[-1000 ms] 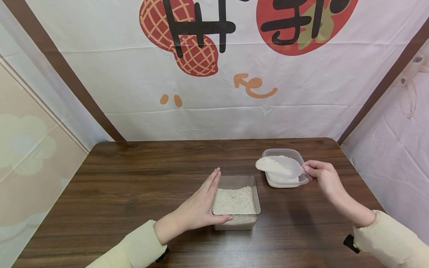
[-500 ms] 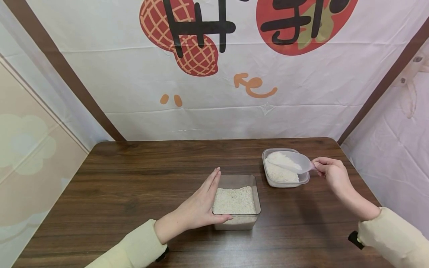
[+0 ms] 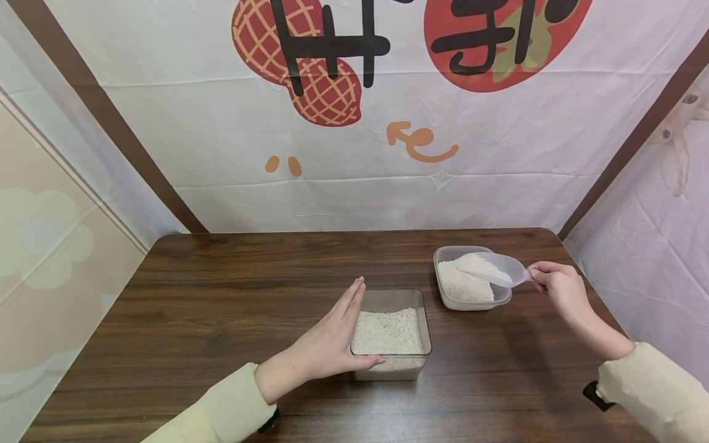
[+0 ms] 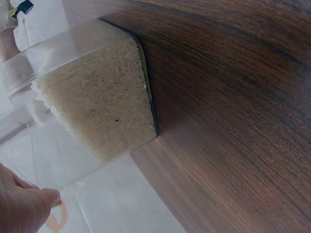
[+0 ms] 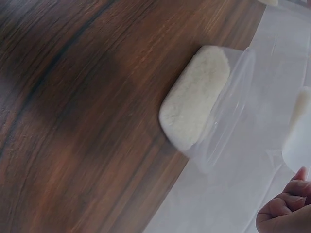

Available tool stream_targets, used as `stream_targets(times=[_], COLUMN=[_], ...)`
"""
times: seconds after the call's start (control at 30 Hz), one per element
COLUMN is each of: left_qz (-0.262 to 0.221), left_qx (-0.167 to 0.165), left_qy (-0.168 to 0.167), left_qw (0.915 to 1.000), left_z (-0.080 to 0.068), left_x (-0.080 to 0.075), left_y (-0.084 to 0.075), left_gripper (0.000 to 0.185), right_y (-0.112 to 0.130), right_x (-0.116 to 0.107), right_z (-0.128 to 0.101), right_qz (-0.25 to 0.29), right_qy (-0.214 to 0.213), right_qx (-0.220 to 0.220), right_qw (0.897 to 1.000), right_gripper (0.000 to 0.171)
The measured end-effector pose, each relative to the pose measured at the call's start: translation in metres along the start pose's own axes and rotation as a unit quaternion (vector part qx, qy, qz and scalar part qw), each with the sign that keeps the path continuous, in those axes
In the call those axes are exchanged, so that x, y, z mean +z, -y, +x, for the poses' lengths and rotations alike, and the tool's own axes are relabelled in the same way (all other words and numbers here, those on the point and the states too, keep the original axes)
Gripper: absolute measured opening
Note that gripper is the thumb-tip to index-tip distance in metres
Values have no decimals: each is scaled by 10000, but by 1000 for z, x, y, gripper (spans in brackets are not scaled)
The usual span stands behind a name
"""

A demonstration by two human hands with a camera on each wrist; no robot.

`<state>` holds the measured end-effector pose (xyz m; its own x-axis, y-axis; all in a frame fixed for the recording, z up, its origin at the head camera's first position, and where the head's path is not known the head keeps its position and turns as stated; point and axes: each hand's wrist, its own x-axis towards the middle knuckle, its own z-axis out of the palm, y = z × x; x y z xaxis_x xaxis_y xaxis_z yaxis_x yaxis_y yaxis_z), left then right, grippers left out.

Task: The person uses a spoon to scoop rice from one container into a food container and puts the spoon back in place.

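- My right hand [image 3: 558, 287] pinches the scoop [image 3: 492, 269]; it lies left-right, bowl leftward over the small tub [image 3: 501, 297].
- Left hand [image 3: 331, 341], fingers straight, braces the square container [image 3: 425, 332].
- The scoop has shifted right, now less full.

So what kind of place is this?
Probably a staged tabletop booth, not a real kitchen: a wooden table boxed in by printed cloth backdrops, with only two rice tubs and a scoop.

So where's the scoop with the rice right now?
In the head view the scoop is at the right, pinched by the right hand and hanging over the far-right rounded container, beyond the square container that the left hand steadies.
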<state>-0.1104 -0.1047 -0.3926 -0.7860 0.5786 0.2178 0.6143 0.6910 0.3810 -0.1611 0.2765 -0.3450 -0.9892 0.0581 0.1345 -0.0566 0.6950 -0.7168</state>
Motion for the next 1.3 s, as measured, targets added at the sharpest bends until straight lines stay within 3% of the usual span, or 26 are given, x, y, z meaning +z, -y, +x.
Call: stream_targets(times=[0.27, 0.67, 1.3], left_qz=[-71, -69, 4], left_qx=[-45, 5, 37], left_qy=[20, -23, -51], left_qw=[10000, 10000, 10000], left_z=[-1, -1, 1], left_x=[0, 1, 0], left_y=[0, -1, 1], left_gripper=[109, 109, 109], right_y=[-11, -23, -34], right_x=[-1, -3, -15], right_z=[2, 2, 5], right_qz=[-598, -1058, -2016], right_qy=[-68, 87, -385], right_qx=[91, 227, -918], right_qw=[9981, 9941, 9744], right_gripper=[29, 28, 24])
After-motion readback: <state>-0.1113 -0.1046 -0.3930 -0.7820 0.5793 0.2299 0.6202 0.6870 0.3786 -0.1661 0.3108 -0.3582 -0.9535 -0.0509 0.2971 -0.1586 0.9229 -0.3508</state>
